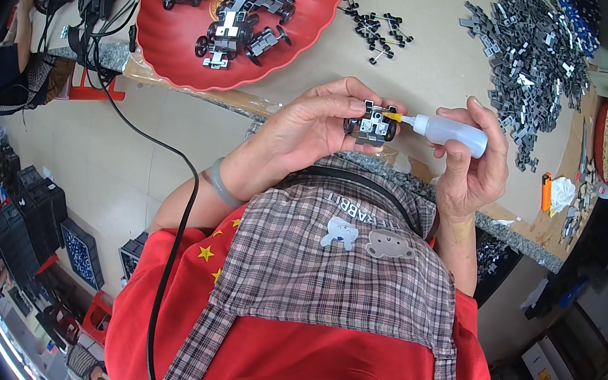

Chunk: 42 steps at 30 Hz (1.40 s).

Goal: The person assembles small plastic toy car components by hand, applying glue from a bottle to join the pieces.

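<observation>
My left hand (327,119) is closed round a small toy car chassis (372,127), grey and silver with black wheels. Its underside or inner face is turned up toward me. In my right hand (476,161) is a translucent white squeeze bottle (453,134) with a yellow nozzle, held nearly level. The nozzle's tip reaches the upper middle of the chassis; whether any liquid comes out is too small to tell. Beyond my left hand, at the back left, a red scalloped tray (156,37) holds several similar chassis (227,30) with wheels fitted.
Loose axles with small black wheels (377,29) lie at the table's far middle. A big heap of grey parts (527,66) covers the far right. An orange lighter (546,191) and crumpled white tissue (562,194) lie near the right edge. A black cable (190,197) hangs at my left.
</observation>
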Available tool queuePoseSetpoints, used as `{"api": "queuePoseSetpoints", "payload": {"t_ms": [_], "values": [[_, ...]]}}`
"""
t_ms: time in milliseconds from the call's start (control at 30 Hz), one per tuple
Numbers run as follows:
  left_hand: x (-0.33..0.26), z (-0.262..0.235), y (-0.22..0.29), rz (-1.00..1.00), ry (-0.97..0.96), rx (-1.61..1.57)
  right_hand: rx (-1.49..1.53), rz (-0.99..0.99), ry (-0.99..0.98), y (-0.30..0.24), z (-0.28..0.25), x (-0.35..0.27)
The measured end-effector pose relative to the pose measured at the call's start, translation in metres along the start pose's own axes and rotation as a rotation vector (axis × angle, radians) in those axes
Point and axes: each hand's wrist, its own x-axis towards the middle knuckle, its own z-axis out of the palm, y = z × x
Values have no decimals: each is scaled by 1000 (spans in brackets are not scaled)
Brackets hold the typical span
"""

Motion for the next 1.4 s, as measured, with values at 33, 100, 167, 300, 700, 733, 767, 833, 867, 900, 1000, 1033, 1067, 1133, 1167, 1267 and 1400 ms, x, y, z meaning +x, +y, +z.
{"api": "queuePoseSetpoints", "payload": {"t_ms": [33, 100, 167, 300, 700, 733, 767, 833, 867, 900, 1000, 1033, 1067, 1133, 1167, 1267, 1400], "values": [[0, 0, 0, 0, -2, -2, -15, -7, -2, 0, 0, 0], [0, -1, 0, -3, -1, -5, -38, -16, -11, -1, 0, 0], [0, -1, 0, -6, -1, -8, -61, -24, -19, -1, -1, 0], [0, -1, 0, -6, 7, -7, -68, -29, -27, -1, -1, 0], [1, 0, -1, -3, 7, 23, -83, -16, -47, -3, -2, 0], [1, 0, -1, -4, 8, 23, -87, -19, -44, -2, -2, -1], [1, 0, -1, -3, 8, 22, -88, -19, -44, -2, -2, -1], [2, 0, -1, -1, 17, 2, -22, -29, 18, 0, -3, -1], [2, 0, -1, -1, 17, 2, -22, -29, 18, 0, -3, -1], [2, 0, -1, 8, 19, 1, -48, -36, 14, 0, -5, -1], [2, -1, -3, 17, 21, -5, -100, -47, 0, -1, -7, -2], [2, -2, -3, 18, 20, -8, -127, -53, -10, 0, -7, -3], [2, -2, -3, 18, 20, -9, -127, -52, -11, 0, -7, -3], [2, -3, -3, 10, 22, -9, -168, -90, -18, 1, -7, -2], [2, -2, -3, 10, 22, -9, -168, -89, -18, 1, -7, -2], [1, -1, -2, 8, 25, -9, -175, -95, -17, 1, -6, -1], [1, -1, -2, 13, 24, -2, -214, -156, -38, 1, -5, 0]]}}
